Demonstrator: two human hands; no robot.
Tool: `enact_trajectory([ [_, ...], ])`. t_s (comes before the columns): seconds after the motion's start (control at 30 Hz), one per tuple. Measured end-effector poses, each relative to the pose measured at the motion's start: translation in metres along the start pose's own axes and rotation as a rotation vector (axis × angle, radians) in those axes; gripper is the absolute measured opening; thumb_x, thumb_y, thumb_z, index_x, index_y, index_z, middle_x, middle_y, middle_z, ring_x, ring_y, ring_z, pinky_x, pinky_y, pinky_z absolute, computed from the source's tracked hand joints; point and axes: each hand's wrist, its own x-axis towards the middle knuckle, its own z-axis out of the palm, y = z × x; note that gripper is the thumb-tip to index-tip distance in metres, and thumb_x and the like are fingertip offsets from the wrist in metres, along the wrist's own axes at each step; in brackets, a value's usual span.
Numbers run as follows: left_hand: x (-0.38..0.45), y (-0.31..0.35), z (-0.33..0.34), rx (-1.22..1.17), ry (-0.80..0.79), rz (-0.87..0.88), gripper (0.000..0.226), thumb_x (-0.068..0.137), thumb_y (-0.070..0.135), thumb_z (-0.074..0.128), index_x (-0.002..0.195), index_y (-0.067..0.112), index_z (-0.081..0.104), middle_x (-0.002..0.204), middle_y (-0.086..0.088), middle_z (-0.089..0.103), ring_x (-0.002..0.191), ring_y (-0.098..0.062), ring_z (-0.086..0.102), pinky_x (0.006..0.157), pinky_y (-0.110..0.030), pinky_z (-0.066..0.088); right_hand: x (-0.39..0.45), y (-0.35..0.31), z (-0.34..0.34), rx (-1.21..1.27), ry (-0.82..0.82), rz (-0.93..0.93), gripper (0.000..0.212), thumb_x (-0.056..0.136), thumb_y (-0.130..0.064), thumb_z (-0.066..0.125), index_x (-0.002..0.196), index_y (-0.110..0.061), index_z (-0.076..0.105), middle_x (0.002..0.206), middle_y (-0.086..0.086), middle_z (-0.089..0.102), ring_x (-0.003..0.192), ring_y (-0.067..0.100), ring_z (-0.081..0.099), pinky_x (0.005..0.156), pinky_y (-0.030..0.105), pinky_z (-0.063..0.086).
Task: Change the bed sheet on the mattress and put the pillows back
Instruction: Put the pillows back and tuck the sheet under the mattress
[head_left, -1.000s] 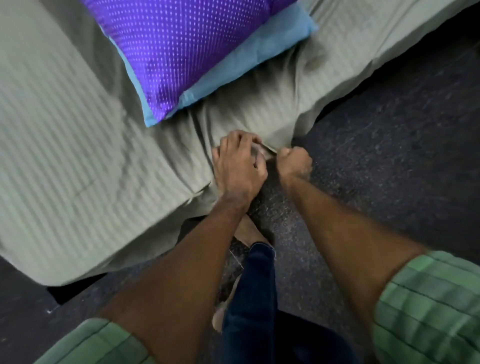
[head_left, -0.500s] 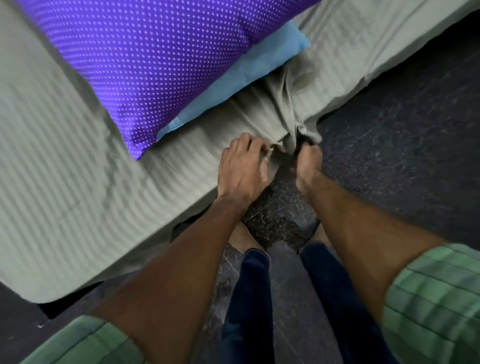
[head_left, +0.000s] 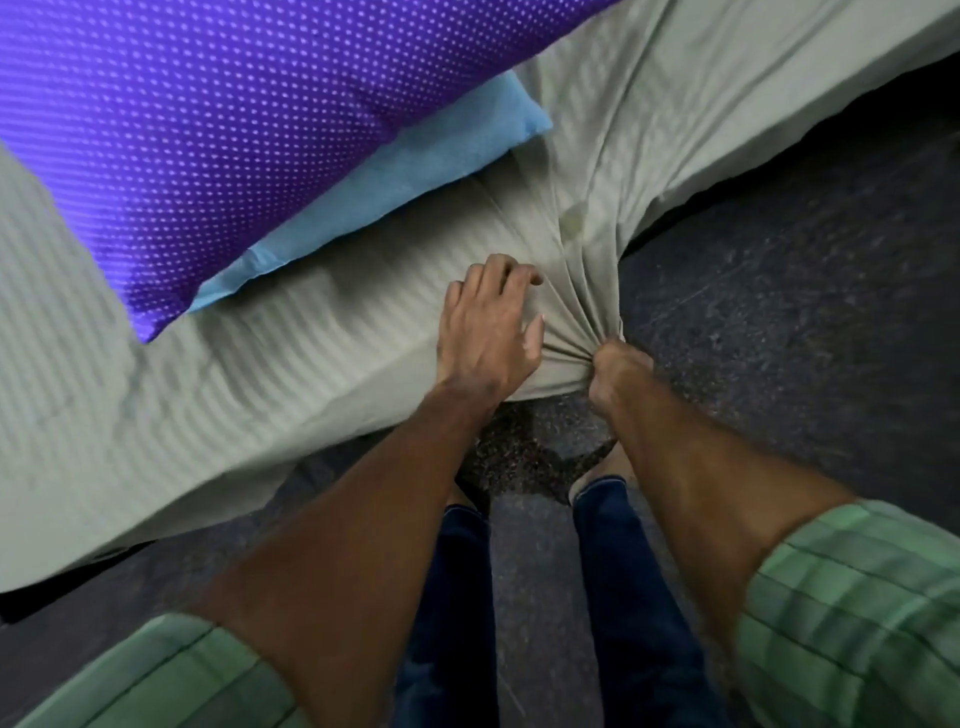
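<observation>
A grey-green striped bed sheet (head_left: 291, 364) covers the mattress, whose corner points toward me. My right hand (head_left: 615, 371) is clenched on a bunch of the sheet at that corner, and folds fan out from the fist. My left hand (head_left: 488, 332) lies flat on the sheet just left of the bunch, fingers spread, pressing on the corner. A purple dotted pillow (head_left: 249, 119) rests on a light blue pillow (head_left: 415, 176) on the bed, just behind my hands.
Dark speckled floor (head_left: 805, 312) surrounds the mattress corner on the right and near sides. My legs in dark trousers and bare feet stand on the floor directly below the corner. A dark gap shows under the mattress edge at lower left.
My right hand has gathered the corner of the sheet into a tight bunch and pulled it down. My left hand slid up onto the corner. The view moved closer to the pillows.
</observation>
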Motion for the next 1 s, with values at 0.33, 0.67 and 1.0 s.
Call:
enact_trajectory([
  [0.33, 0.028, 0.019, 0.02, 0.1, -0.06, 0.107, 0.035, 0.085, 0.03, 0.06, 0.12, 0.024, 0.058, 0.117, -0.002, 0.052, 0.105, -0.023, 0.05, 0.089, -0.04, 0.043, 0.029, 0.01, -0.02, -0.002, -0.203, 0.187, 0.031, 0.095, -0.028, 0.065, 0.119, -0.007, 0.06, 0.103, 0.01, 0.063, 0.075, 0.022, 0.054, 0.062, 0.032, 0.044],
  [0.67, 0.069, 0.062, 0.027, -0.043, 0.085, -0.171, 0.038, 0.085, 0.039, 0.066, 0.117, 0.023, 0.053, 0.117, 0.0, 0.053, 0.11, -0.02, 0.053, 0.093, -0.038, 0.046, -0.006, -0.128, 0.004, 0.456, -0.39, -0.01, 0.046, 0.103, -0.04, 0.039, 0.121, -0.011, 0.07, 0.119, 0.014, 0.073, 0.107, 0.031, 0.07, 0.092, 0.044, 0.059],
  [1.0, 0.088, 0.079, 0.039, 0.082, 0.081, 0.01, 0.033, 0.087, 0.039, 0.06, 0.117, 0.025, 0.056, 0.121, -0.001, 0.054, 0.11, -0.022, 0.051, 0.092, -0.038, 0.038, 0.081, -0.103, -0.076, 0.037, 0.352, 0.047, 0.043, 0.092, -0.024, 0.054, 0.126, 0.0, 0.064, 0.123, 0.01, 0.069, 0.104, 0.03, 0.069, 0.086, 0.037, 0.057],
])
